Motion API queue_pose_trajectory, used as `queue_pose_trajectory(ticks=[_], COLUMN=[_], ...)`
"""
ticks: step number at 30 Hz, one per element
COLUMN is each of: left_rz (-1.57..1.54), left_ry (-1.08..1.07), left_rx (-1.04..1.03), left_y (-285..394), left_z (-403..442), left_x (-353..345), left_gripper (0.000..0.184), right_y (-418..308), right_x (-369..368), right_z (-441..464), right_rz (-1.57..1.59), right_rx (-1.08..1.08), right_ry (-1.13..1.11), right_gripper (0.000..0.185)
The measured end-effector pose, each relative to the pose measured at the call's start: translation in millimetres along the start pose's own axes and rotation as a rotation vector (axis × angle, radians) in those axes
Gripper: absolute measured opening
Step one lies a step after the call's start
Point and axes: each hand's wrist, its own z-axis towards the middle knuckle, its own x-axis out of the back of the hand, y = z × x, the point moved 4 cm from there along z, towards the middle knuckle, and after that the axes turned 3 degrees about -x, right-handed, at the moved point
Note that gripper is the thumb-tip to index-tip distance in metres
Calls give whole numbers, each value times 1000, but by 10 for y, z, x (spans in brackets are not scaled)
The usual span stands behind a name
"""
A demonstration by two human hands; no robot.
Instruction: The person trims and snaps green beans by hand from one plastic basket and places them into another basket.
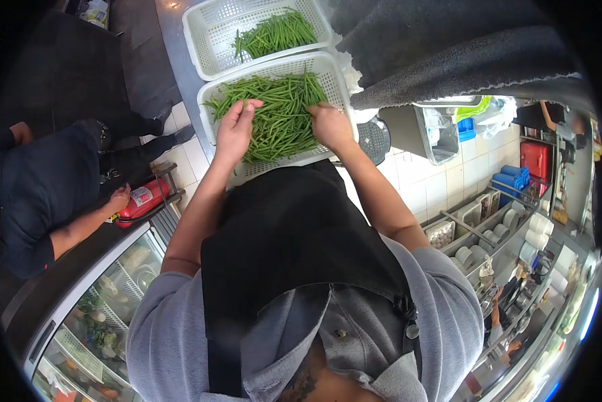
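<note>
Beans — heaped in near crate, on bench. Right hand: fingers pinched on beans. Left hand: over the heap; whether fingers grip, cannot tell. Best handled lightly, few at once — fewer snaps.

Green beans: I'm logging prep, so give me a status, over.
Left hand over green beans, right hand at their right side; grips unclear. Green beans heaped in near basket; smaller pile in far basket. Nothing seen in the way.

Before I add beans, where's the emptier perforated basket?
In the head view, the emptier basket is top centre, just beyond the fuller basket of green beans.
</note>
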Motion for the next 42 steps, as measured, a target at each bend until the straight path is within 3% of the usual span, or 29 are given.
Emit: queue_pose_trajectory(ticks=[1, 3, 7, 9, 13, 15, 19, 25, 28, 30, 33, 34, 38, 40, 41, 42], left_rz=[-2, 474, 745, 891, 1005, 972, 849, 735, 780, 844, 1005, 1097, 1114, 769, 771, 565], left_ry=[-1, -55, -133, -148, -232, -245, -214, -239, -284, -322, -407, -451, -415, -333, -330, -235], left_rx=[-4, -448, -492, -671, -525, -567, -649, -439, -474, -489, -423, -346, -330, -193, -194, -259], left_y=[0, 211, 409, 409, 600, 645, 617, 660, 567, 544, 579, 581, 512, 466, 369, 278], left_z=[44, 54, 22, 17, 65, 84, 165, 130, 189, 223, 184, 171, 197, 262, 307, 374], left_x=[-16, -104, -308, -465, -594, -599, -544, -496, -450, -408, -444, -470, -493, -397, -361, -302], left_gripper=[27, 28, 31, 30, 27, 25, 23, 22, 23, 23, 24, 23, 21, 20, 20, 19], right_y=[15, -17, -156, -269, -326, -309, -326, -390, -420, -504, -626, -631, -634, -622, -586, -479], right_x=[-23, -37, 328, 521, 746, 811, 831, 816, 775, 705, 547, 465, 504, 622, 592, 535], right_z=[41, 66, 29, 2, 88, 108, 134, 121, 105, 87, 1, 23, 94, 122, 138, 156], right_rz=[-3, -24, 66, 150, 285, 312, 559, 385, 385, 99, -163, -267, -193, -112, -111, 65], right_rx=[1, 28, 144, 165, 256, 274, 90, 37, 147, 405, 453, 434, 286, 14, 16, -14], right_ry=[3, -22, 52, -42, -44, -62, -181, 80, 90, 24, -36, -30, 4, -37, -35, 0], right_gripper=[15, 14, 14, 16, 15, 16, 17, 14, 11, 10, 12, 14, 16, 19, 19, 19])
